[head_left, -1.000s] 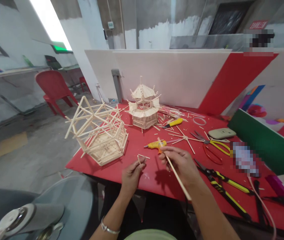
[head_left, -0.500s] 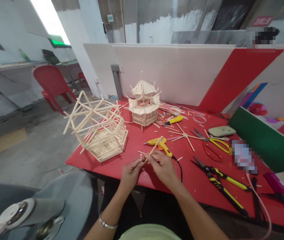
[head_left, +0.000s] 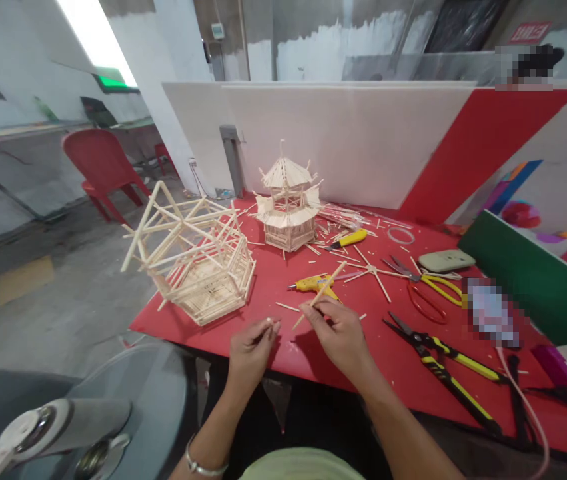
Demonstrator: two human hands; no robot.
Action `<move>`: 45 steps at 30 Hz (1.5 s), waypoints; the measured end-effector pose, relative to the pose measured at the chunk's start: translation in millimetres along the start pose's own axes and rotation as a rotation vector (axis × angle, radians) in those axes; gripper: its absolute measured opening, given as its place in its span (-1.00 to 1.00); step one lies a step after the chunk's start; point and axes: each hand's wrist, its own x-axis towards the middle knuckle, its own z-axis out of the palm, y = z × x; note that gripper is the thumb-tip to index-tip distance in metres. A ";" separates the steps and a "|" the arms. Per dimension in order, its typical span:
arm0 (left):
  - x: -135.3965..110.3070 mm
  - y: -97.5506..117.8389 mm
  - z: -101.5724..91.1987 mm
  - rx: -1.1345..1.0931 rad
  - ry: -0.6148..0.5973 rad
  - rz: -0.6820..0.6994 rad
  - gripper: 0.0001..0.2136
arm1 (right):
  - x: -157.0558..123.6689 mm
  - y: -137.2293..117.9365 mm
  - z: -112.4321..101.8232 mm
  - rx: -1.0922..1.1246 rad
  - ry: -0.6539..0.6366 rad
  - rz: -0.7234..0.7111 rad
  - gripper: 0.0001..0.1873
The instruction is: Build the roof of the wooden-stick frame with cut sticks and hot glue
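I can't see inside the flask [head_left: 98, 421] on the seat [head_left: 156, 377]. Apart now after meeting moments ago, the left hand [head_left: 252, 343] pinches a small piece [head_left: 268, 321]; the right hand [head_left: 342, 331] grips a stick [head_left: 330, 282] above the table [head_left: 270, 280].

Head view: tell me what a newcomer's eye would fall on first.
Probably the pagoda-like stick model near the back of the red table, then the open stick frame at the table's left end. Next, near the front edge, the left hand pinches a pale piece and the right hand holds a longer stick in front of the yellow glue gun.
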 end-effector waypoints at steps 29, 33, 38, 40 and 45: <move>21.2 -8.2 9.1 -0.098 -0.419 -0.147 -0.83 | 0.3 15.7 20.7 0.012 -0.114 -0.061 -0.86; 18.0 -9.1 8.3 -0.054 -0.409 -0.126 -0.83 | -8.5 19.8 22.6 0.038 -0.111 -0.081 -0.87; 17.5 -7.6 8.1 0.015 -0.430 -0.064 -0.84 | -10.2 24.7 23.3 0.053 -0.090 -0.144 -0.88; 17.9 -6.5 8.3 0.027 -0.436 -0.039 -0.84 | -6.9 23.6 22.3 0.041 -0.105 -0.148 -0.89; 18.0 -5.5 7.6 0.041 -0.488 -0.032 -0.82 | -0.1 11.0 17.1 0.084 -0.088 -0.130 -0.86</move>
